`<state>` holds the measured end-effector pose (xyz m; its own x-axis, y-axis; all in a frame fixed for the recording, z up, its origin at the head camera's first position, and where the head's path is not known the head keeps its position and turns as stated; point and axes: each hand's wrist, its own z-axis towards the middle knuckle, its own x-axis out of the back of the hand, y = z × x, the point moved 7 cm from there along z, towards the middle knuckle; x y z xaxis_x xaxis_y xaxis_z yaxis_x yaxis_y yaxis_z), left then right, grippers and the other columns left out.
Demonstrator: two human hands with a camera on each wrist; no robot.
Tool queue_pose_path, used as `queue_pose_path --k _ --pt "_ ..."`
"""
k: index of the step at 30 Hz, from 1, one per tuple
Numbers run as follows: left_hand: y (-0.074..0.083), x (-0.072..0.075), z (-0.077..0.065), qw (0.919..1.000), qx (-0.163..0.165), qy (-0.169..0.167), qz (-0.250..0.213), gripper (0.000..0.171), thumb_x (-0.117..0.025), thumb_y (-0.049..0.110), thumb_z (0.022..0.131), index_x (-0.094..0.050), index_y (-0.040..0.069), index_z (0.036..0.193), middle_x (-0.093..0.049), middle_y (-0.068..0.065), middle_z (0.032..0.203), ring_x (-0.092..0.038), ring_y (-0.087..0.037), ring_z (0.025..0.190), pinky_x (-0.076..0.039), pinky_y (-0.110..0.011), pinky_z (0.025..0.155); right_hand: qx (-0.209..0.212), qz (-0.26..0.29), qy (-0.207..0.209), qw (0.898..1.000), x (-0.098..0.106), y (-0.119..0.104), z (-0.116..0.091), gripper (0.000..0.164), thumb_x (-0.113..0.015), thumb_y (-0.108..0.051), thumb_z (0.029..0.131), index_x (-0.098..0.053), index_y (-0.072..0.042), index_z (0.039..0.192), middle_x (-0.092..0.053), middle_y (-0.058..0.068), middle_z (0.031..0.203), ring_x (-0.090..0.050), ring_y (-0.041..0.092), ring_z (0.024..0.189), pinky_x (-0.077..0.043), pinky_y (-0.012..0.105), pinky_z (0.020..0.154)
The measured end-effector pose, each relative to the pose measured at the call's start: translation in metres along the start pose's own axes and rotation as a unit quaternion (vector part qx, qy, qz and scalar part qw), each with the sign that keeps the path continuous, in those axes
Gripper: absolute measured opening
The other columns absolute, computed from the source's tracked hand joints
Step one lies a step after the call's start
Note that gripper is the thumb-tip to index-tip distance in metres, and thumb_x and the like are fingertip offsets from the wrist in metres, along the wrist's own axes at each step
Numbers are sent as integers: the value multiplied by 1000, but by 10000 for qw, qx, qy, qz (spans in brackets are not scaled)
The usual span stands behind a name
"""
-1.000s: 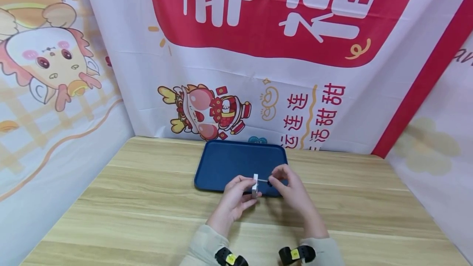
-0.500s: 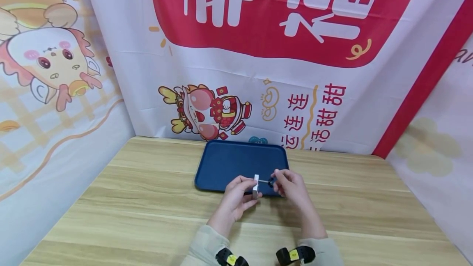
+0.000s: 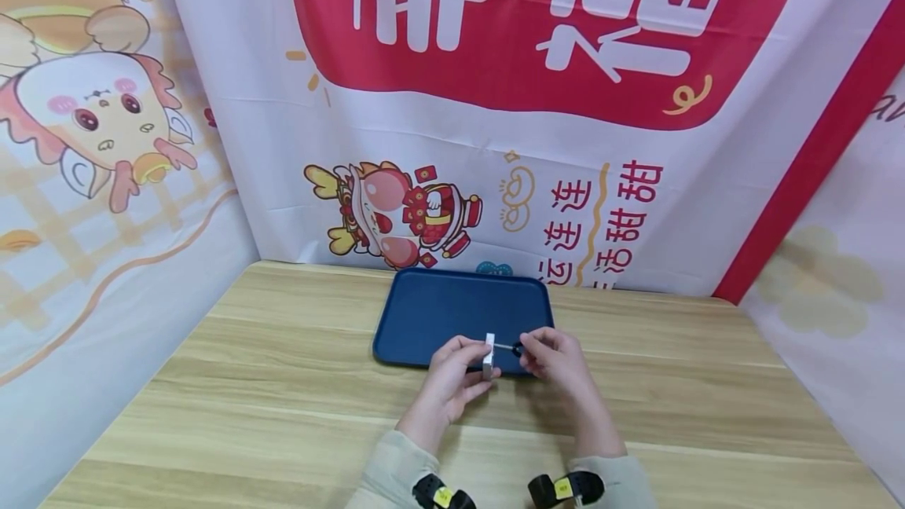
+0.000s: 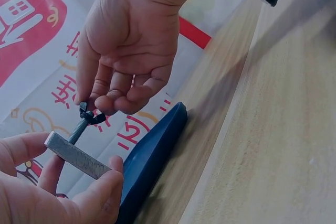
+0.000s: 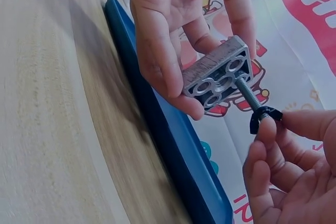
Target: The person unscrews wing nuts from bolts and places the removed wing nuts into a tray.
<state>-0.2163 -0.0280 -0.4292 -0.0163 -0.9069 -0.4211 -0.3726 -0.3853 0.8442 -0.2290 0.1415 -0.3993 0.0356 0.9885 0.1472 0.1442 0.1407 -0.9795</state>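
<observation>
My left hand [image 3: 452,379] grips a small silver metal block [image 5: 220,76] by its edges, between thumb and fingers. Several round holes show on the block's recessed face in the right wrist view. A threaded bolt [image 5: 248,94] sticks out of that face, pointing toward the right hand. On the bolt's outer end sits a black wing nut [image 4: 90,115]. My right hand [image 3: 560,360] pinches this wing nut with its fingertips, the other fingers curled below. Both hands hold the assembly in the air, over the near edge of a blue tray in the head view.
The dark blue tray [image 3: 459,309] with a raised rim lies on the wood-grain table [image 3: 283,383], close to the back wall. Printed fabric sheets [image 3: 424,128] hang behind and at both sides of the table. A black strap with a yellow tag circles each wrist.
The right hand has shifted its fingers on the wing nut, lowering slightly, coming off its earlier hold and pinching it again. The left hand and block stay in place.
</observation>
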Motion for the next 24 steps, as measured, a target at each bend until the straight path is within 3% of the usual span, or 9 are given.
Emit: queue_pose_path --k 6,14,18,24 --pt "-1 0 0 10000 43 70 20 9 -65 22 96 -58 17 92 -65 -6 107 -72 -27 94 -46 -56 103 4 -10 -172 9999 1 1 0 21 -59 -13 100 -65 6 106 -66 3 80 -64 11 76 -55 26 75" --pt "-1 1 1 9999 31 89 37 10 -65 22 96 -58 16 93 -65 -9 113 -72 -29 99 -45 -57 103 214 -339 -449 9982 2 0 -1 23 -62 -8 97 -67 6 115 -70 13 111 -69 13 93 -55 38 93" --pt "-1 1 0 10000 18 63 9 10 -66 22 95 -57 17 92 -65 -8 111 -72 -28 97 -45 -57 104 487 -617 -580 9952 3 -2 -1 24 -63 -6 96 -67 5 117 -70 15 115 -67 13 96 -56 33 91" --pt "-2 0 0 10000 19 30 -18 11 -66 20 95 -57 18 90 -64 -4 104 -73 -26 94 -44 -56 105 851 -1022 -649 9890 2 -7 -3 23 -65 -4 94 -66 3 116 -69 11 104 -60 14 89 -50 23 78"
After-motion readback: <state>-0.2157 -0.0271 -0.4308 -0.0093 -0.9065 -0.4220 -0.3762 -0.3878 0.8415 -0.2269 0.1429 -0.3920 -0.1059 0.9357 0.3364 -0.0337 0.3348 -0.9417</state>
